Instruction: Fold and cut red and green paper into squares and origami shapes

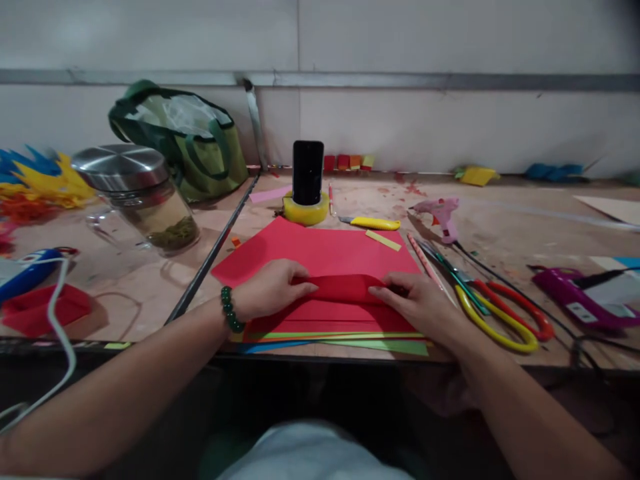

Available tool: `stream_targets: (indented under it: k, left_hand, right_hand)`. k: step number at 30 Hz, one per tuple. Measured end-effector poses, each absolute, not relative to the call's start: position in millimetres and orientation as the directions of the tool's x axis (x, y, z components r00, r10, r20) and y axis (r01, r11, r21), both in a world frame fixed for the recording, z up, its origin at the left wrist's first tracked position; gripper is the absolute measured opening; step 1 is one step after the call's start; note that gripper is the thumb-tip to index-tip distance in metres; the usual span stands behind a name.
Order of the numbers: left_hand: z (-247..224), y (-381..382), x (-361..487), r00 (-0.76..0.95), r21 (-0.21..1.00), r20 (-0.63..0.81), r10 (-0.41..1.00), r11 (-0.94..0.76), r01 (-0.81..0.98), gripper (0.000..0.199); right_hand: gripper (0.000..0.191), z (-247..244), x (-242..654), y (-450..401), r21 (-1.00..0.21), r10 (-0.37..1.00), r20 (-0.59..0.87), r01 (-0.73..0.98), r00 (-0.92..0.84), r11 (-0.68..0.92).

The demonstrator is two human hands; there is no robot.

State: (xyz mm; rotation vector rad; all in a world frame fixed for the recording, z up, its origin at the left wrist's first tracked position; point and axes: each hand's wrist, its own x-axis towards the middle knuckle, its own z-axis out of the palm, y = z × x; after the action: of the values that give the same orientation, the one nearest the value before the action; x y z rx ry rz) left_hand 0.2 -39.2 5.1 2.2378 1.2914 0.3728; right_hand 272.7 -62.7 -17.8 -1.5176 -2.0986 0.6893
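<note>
Between my two hands is a folded piece of red paper [345,289], held just above a stack of red sheets [330,250]. My left hand [273,287], with a green bead bracelet [231,309] at the wrist, pinches its left end between thumb and fingers. At the right end, my right hand [413,297] grips it with the thumb in front. Green and blue sheets [340,343] stick out under the stack at the table's front edge. A small yellow paper strip [383,241] lies on the red sheets, near their upper right corner.
A phone [307,172] stands in a yellow tape roll [306,210]. To the right lie a yellow cutter [375,223], scissors [500,313] and a pink glue gun [440,215] with its cord. A glass jar [150,200] and a green bag [185,143] stand left.
</note>
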Motion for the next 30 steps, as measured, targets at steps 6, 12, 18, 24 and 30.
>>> stream_targets:
  k: [6,12,18,24,30]
  left_hand:
    - [-2,-36,-5,0.424,0.580,-0.021,0.905,-0.335,0.743,0.042]
    - [-4,-34,-12,0.326,0.515,-0.025,0.945,-0.267,0.814,0.048]
    - [-3,-33,-8,0.264,0.460,-0.054,0.963,-0.211,0.862,0.047]
    - [-3,-32,-6,0.238,0.433,-0.038,0.971,-0.198,0.879,0.049]
    - [-4,-31,-9,0.322,0.497,-0.015,0.947,-0.272,0.824,0.043]
  right_hand:
    - [0.034,-17,265,-61,-0.594,0.979,0.058,0.782,-0.195,0.191]
    - [0.035,-16,263,-60,-0.550,0.987,0.052,0.820,-0.154,0.157]
    - [0.040,-16,260,-61,-0.520,0.988,0.095,0.841,-0.120,0.152]
    - [0.045,-15,257,-60,-0.486,0.986,0.130,0.861,-0.103,0.153]
    - [0.045,-20,257,-59,-0.467,0.984,0.143,0.870,-0.104,0.160]
